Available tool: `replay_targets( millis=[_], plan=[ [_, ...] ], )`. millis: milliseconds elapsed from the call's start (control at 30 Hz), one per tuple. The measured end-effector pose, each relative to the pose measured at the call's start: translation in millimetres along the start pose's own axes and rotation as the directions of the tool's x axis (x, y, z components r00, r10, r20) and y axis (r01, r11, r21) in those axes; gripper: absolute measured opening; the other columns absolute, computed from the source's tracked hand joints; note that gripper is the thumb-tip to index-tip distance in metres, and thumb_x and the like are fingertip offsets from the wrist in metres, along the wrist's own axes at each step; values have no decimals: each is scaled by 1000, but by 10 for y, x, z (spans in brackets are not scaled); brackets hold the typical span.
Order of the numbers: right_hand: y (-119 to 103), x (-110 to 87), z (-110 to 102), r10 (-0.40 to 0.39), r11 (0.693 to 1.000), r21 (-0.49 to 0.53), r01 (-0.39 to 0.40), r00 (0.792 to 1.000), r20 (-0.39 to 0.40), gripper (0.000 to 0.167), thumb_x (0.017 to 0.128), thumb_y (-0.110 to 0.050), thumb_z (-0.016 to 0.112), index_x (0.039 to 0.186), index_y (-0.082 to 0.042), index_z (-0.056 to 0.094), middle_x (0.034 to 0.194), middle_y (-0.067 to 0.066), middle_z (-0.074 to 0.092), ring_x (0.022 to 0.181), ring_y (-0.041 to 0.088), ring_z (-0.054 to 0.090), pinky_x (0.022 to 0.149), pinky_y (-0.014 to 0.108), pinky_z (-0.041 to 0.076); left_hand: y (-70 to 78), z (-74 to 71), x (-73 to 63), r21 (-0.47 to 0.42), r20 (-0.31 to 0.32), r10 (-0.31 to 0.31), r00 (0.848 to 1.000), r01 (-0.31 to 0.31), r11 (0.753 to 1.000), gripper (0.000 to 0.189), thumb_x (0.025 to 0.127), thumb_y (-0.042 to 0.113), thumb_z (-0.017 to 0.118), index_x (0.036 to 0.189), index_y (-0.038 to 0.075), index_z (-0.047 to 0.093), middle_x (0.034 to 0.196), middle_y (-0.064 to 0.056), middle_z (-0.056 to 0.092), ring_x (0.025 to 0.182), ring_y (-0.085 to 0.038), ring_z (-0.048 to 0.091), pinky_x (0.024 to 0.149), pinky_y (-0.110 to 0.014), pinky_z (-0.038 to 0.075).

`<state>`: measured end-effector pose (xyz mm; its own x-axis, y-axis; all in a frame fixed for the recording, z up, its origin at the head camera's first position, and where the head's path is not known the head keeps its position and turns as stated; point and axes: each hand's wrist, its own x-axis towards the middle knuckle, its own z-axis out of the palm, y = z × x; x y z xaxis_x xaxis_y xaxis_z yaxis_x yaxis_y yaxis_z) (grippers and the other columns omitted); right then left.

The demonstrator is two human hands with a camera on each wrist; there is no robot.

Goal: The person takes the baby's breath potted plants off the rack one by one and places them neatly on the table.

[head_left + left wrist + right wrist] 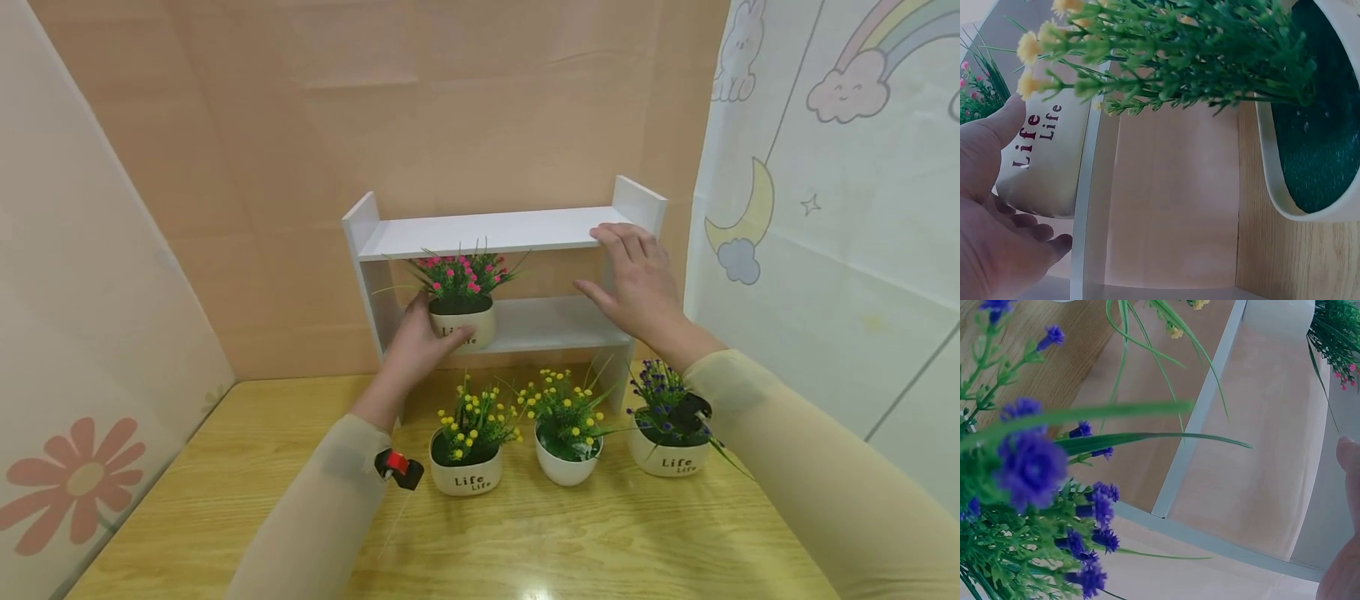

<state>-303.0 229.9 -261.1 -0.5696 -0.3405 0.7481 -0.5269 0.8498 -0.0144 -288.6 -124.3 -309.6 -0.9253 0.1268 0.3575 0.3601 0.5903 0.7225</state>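
My left hand (422, 335) grips a cream oval pot (480, 323) with "Life" lettering and pink flowers (461, 275). Its thumb lies across the pot's front while the fingers go round the side and under. The pot is at the middle shelf board (558, 323) of a white two-tier shelf, on its left half; in the left wrist view the pot's base (1047, 197) is right at the board's edge. My right hand (637, 271) rests its fingers on the upper board (495, 231) near the right end, with the thumb held apart below.
In front of the shelf on the wooden table (525, 542) stand a yellow-flowered "Life" pot (467, 479), a round white pot (567, 468) with yellow flowers and a purple-flowered pot (667, 458). The purple one is beneath my right forearm. Fabric walls (487, 100) enclose the table.
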Motion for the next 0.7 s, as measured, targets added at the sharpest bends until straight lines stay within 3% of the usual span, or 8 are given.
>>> replay_targets(
  millis=[233, 467, 700],
  plan=[
    [10, 4, -6, -1, 1000, 2, 1, 1000, -2, 79, 98, -29, 86, 159, -3, 43, 157, 24, 46, 146, 47, 38, 119, 66, 32, 2, 17, 39, -16, 23, -41, 999, 42, 999, 112, 98, 41, 87, 174, 0, 16, 167, -30, 40, 154, -44, 43, 124, -58, 40],
    [19, 12, -10, -22, 1000, -11, 22, 1000, -10, 80, 98, -29, 87, 159, -3, 43, 156, 24, 46, 146, 47, 39, 120, 65, 33, 3, 32, 92, -61, 18, 8, 1000, -7, 998, 100, 98, 34, 88, 171, 3, 27, 155, -22, 54, 144, -39, 55, 120, -55, 45],
    [13, 5, -14, -27, 999, -17, 27, 1000, -9, 81, 97, -28, 86, 159, -1, 41, 155, 25, 46, 145, 48, 39, 121, 64, 32, 27, 42, 90, -29, 6, -32, 999, 32, 999, 99, 98, 37, 88, 170, 3, 30, 156, -24, 53, 145, -41, 53, 120, -57, 45]
  ],
)
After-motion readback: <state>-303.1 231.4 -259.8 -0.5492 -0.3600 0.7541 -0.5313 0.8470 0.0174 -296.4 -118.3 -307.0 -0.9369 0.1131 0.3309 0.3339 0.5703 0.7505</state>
